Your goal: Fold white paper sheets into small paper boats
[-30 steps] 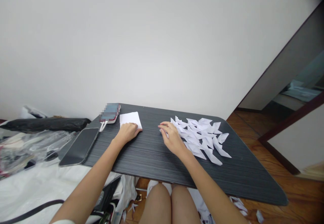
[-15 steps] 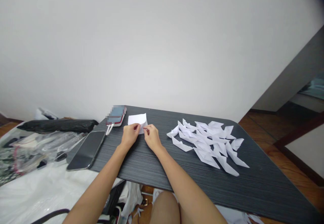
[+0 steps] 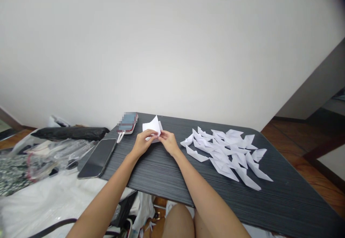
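A small white sheet of paper [image 3: 151, 125] is pinched between both my hands above the dark table [image 3: 161, 173]. My left hand [image 3: 145, 141] grips its near left side, thumb and fingers pressed together. At the near right corner my right hand [image 3: 167, 141] pinches the paper, its fingertips close to the left ones. The sheet is bent, with one corner pointing up and a second layer showing behind on the right. My fingers hide its near edge. To the right of my right hand lies a pile of folded white paper boats [image 3: 223, 153].
A smartphone [image 3: 98, 158] lies at the table's left edge. Behind it sits a blurred blue-topped item [image 3: 128, 122] with a white strap. Plastic bags [image 3: 59, 155] and a black wrapped bundle [image 3: 71, 133] are left of the table. A white wall [image 3: 172, 51] stands behind.
The paper's flatter left part has curled upward, and a corner now points up. My left fingers have moved closer to the right ones. The whole view has shifted slightly.
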Tool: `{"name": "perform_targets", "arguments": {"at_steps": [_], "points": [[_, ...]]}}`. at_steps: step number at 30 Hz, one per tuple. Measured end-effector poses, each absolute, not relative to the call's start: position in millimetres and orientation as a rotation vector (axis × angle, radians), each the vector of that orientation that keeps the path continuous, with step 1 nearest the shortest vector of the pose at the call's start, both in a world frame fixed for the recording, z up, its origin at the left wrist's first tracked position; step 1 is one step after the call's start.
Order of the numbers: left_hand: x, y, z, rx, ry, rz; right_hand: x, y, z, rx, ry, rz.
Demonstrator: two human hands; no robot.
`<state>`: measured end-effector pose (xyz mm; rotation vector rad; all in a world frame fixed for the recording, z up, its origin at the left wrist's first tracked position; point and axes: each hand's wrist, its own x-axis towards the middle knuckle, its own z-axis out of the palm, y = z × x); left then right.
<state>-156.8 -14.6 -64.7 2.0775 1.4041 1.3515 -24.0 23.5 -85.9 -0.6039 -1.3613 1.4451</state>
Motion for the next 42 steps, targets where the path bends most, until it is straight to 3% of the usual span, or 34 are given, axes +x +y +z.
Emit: {"name": "perform_targets", "arguments": {"at_steps": [16,30,39,42], "points": [[-161.7,-12.2,-68.0,2.338,1.374,1.413,-17.9,21.5,-80.8,-0.460,-1.314,1.714],[-163.5,-12.0,-68.4,2.313,1.354,1.406,-18.3,22.3,-82.7,-0.526,-1.348,1.643],[-163.5,-7.3,-73.7,2.297,1.352,1.215,-20.6,23.0,-88.4,-0.916,-1.513,1.182],[-164.5,-5.2,-76.5,2.299,1.406,1.165,-24.5,19.3,-75.0,-0.966,-1.598,0.847]]}}
